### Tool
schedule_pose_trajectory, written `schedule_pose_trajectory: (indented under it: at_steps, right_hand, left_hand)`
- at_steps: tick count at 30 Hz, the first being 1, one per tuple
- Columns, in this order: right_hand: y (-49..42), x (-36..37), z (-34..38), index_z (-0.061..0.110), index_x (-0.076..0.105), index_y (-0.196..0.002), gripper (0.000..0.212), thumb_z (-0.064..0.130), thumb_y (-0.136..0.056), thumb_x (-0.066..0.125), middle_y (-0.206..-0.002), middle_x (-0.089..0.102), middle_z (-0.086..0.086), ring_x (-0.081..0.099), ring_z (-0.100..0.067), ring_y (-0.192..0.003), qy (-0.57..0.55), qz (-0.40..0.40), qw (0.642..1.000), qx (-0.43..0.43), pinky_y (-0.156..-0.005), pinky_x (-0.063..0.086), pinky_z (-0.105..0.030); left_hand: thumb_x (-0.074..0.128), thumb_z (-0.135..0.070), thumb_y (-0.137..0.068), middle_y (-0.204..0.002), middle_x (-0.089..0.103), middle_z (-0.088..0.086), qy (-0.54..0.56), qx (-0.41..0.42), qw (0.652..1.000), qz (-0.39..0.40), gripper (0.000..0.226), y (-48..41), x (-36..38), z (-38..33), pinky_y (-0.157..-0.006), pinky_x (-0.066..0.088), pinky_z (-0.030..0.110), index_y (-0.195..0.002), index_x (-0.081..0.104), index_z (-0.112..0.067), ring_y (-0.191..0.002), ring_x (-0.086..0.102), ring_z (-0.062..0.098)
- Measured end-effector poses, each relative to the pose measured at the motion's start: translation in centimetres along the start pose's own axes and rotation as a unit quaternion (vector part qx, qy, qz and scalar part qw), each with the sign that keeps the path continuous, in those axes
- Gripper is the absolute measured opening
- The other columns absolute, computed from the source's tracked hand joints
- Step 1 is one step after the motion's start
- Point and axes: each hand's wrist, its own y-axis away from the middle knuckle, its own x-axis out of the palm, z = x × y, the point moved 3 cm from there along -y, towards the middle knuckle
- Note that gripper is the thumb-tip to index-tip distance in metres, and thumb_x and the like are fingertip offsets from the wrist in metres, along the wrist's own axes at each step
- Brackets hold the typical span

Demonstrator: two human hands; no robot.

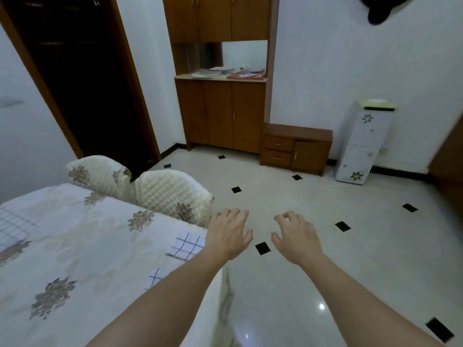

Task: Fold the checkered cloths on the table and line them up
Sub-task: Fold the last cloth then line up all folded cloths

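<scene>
Both hands up in front of the camera, palms down, fingers spread and slightly curled, nothing in either. Left hand hangs over the near right corner of the table; right hand is beside it, out over the bare floor, the two hands close but not touching. Both forearms bare, running in from the bottom edge.

Table sits at lower left, covered w/ a cream quilted cloth carrying brown flower motifs.

Checkered cloths, three showing:
- Small folded checkered cloth, white w/ dark grid lines, lying flat at the table's right edge, just left of the left wrist and partly hidden by it.
- Second checkered piece nearer the camera, same edge, mostly covered by the left forearm (can't tell if folded).
- Larger checkered cloth at the far left edge of view, flat on the table, cut off by the frame.
The first two lie near each other; the third is well apart from them.

Surroundings: two chair backs w/ matching quilted covers against the table's far side. Tall wooden cabinet on the far wall, papers on its open shelf. Low wooden drawer unit to its right, then a white floral-print cabinet. Dark open doorway at left. Floor is pale tile w/ small black insets.
</scene>
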Motion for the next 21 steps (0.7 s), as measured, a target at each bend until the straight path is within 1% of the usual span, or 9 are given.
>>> schedule_pose_trajectory:
  at_steps: [2, 4, 8, 14, 18, 21]
  right_hand:
    - [-2.0, 0.1, -2.7, 0.023, 0.056, -0.131, 0.044, 0.044, -0.093, 0.053, -0.13, 0.054, -0.001, 0.052, -0.023, -0.118, 0.001, 0.0, 1.0, -0.015, -0.094, 0.041, -0.039]
    - [-4.0, -0.1, -5.3, 0.024, 0.056, -0.13, 0.043, 0.044, -0.092, 0.053, -0.128, 0.055, 0.0, 0.052, -0.023, -0.118, 0.003, -0.002, 1.0, -0.024, -0.094, 0.041, -0.039]
    - [-7.7, 0.3, -9.1, 0.026, 0.052, -0.133, 0.044, 0.045, -0.094, 0.047, -0.131, 0.051, 0.002, 0.049, -0.021, -0.12, 0.006, 0.015, 0.999, -0.034, -0.096, 0.039, -0.037]
    - [-13.1, 1.8, -11.8, 0.026, 0.051, -0.133, 0.044, 0.046, -0.095, 0.046, -0.133, 0.05, 0.002, 0.047, -0.02, -0.123, 0.007, 0.029, 0.998, -0.058, -0.098, 0.037, -0.037]
    - [-17.6, 3.0, -13.1, 0.026, 0.05, -0.134, 0.044, 0.047, -0.095, 0.045, -0.134, 0.049, 0.002, 0.047, -0.02, -0.123, 0.011, 0.039, 0.996, -0.077, -0.099, 0.038, -0.037]
    - [-22.1, 3.6, -14.0, 0.027, 0.051, -0.132, 0.044, 0.048, -0.095, 0.045, -0.133, 0.05, 0.002, 0.047, -0.02, -0.122, 0.017, 0.04, 0.996, -0.083, -0.098, 0.039, -0.037]
  left_hand:
    - [0.035, -0.055, -0.087, -0.113, 0.067, -0.004, 0.002, -0.023, 1.0, -0.011, 0.054, -2.6, 0.9, -1.5, -0.087, 0.048, 0.04, -0.124, 0.059, -0.024, -0.102, 0.062, 0.022]
    - [0.039, -0.055, -0.088, -0.111, 0.067, -0.003, -0.002, -0.031, 0.999, -0.012, 0.051, -5.1, 1.9, -2.8, -0.085, 0.049, 0.041, -0.122, 0.06, -0.023, -0.099, 0.062, 0.023]
    - [0.04, -0.055, -0.089, -0.108, 0.067, -0.001, -0.013, -0.031, 0.999, -0.011, 0.051, -9.2, 3.2, -4.6, -0.082, 0.05, 0.04, -0.12, 0.061, -0.021, -0.095, 0.062, 0.023]
    - [0.028, -0.057, -0.091, -0.12, 0.063, -0.001, -0.028, -0.045, 0.998, 0.019, 0.055, -15.0, 4.2, -5.1, -0.09, 0.047, 0.039, -0.127, 0.054, -0.023, -0.106, 0.058, 0.022]
    - [0.031, -0.055, -0.095, -0.127, 0.059, 0.0, -0.021, -0.06, 0.997, 0.047, 0.051, -19.0, 6.0, -4.4, -0.096, 0.043, 0.039, -0.129, 0.05, -0.023, -0.113, 0.054, 0.023]
    - [0.025, -0.056, -0.093, -0.126, 0.058, 0.001, -0.027, -0.067, 0.996, 0.059, 0.055, -22.4, 7.8, -3.4, -0.095, 0.042, 0.039, -0.129, 0.049, -0.022, -0.112, 0.054, 0.024]
